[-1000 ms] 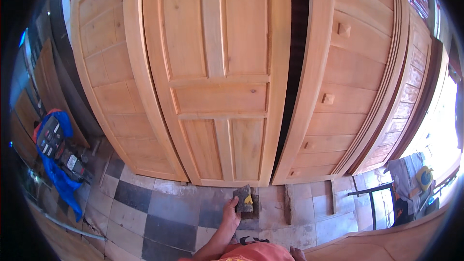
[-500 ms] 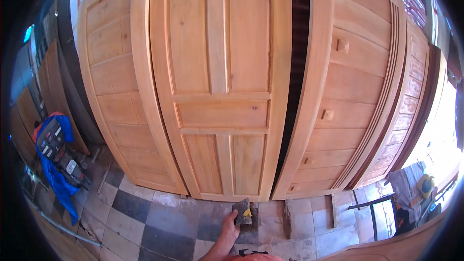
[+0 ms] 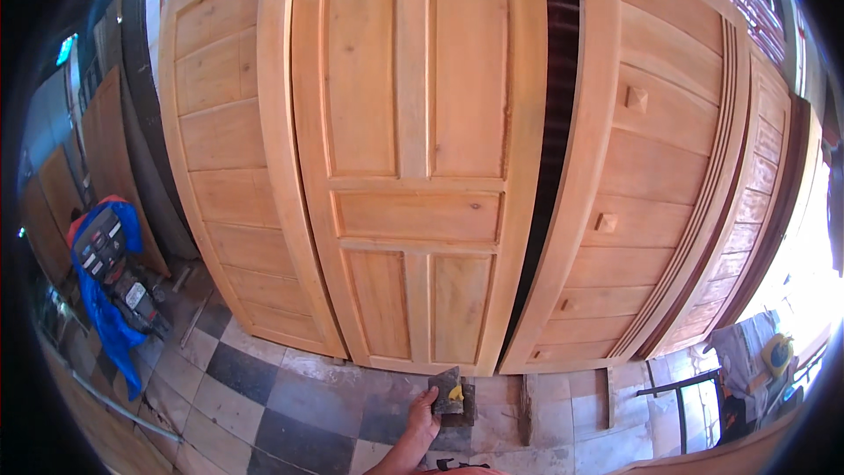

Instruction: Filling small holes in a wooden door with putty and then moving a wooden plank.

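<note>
My left hand (image 3: 424,413) reaches in from the lower edge, its fingers closed around the left side of a dark grey, roughly square flat piece (image 3: 446,390) with a yellow patch on it. What the piece is, I cannot make out. It is held low, in front of the foot of a pale wooden panelled door (image 3: 378,215); whether it touches the door I cannot tell. That door stands upright with raised panels and a small dark knot in its middle panel. My right hand is out of view.
Further wooden doors stand left (image 3: 230,158) and right (image 3: 646,158). Wooden strips (image 3: 526,413) lie on the tiled floor (image 3: 224,405). A motorcycle with a blue cover (image 3: 110,334) stands at left. At right are a dark metal frame (image 3: 681,387) and a yellow round object (image 3: 777,354).
The view has shifted a little, so the doors appear slightly further right and lower. My left hand still grips the dark grey piece in nearly the same place.
</note>
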The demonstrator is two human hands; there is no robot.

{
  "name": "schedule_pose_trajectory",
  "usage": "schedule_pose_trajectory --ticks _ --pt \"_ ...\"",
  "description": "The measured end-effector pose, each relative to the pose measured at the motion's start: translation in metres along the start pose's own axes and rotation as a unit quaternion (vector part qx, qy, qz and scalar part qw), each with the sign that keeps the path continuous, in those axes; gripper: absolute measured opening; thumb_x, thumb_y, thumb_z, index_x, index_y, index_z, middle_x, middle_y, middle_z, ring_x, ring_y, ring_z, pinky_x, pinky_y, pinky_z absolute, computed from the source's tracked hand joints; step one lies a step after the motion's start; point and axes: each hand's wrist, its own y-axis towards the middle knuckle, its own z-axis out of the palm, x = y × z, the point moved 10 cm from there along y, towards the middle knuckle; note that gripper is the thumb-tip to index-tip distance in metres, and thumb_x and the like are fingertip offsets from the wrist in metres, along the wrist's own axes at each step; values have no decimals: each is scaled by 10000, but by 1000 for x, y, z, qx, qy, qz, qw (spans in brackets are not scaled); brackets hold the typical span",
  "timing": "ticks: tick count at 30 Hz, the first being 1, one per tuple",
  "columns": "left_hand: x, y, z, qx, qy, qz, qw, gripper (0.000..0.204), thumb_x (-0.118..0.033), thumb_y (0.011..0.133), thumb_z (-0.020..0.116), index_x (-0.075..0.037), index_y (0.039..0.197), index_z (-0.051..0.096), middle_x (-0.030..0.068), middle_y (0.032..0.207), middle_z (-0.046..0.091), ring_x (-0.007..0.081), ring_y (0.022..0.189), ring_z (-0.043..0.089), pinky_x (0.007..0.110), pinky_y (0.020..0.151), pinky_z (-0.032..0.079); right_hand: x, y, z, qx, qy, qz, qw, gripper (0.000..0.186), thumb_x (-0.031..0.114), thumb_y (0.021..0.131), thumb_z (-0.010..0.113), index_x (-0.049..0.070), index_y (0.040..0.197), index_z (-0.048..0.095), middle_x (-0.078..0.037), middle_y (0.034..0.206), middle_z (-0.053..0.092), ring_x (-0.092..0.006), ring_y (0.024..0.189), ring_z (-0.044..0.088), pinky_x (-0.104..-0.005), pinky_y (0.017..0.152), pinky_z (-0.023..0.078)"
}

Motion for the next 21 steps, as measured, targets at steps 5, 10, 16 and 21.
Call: schedule_pose_trajectory --ticks 5,10,16,21 --pt "-5 -8 9 -8 -22 2 1000 160 -149 1020 649 -10 1100 665 118 1050 752 263 942 741 421 894 609 8 5 0 4 -5 -6 1000 662 565 1059 360 19 1101 731 -269 1058 739 -408 989 713 -511 924 522" --pt "-14 -20 20 4 -15 3 1000 156 -150 1027 639 -16 1100 669 123 1069 756 266 951 744 433 899 612 13 9 1 7 -9 -12 1000 656 563 1061 359 23 1106 730 -270 1055 738 -406 981 715 -514 920 523" --pt "-14 -18 10 0 -13 5 1000 175 -159 1025 641 -13 1117 669 122 1079 756 273 960 744 443 906 612 19 16 3 10 -16 -18 1000 650 559 1063 358 29 1112 729 -272 1052 737 -403 971 719 -518 916 524" --pt "-19 -21 10 9 -25 11 1000 201 -163 1021 646 -8 1148 667 121 1084 755 272 964 744 440 908 612 23 22 4 12 -22 -23 999 644 557 1064 357 33 1117 728 -273 1050 737 -401 962 722 -521 912 525"
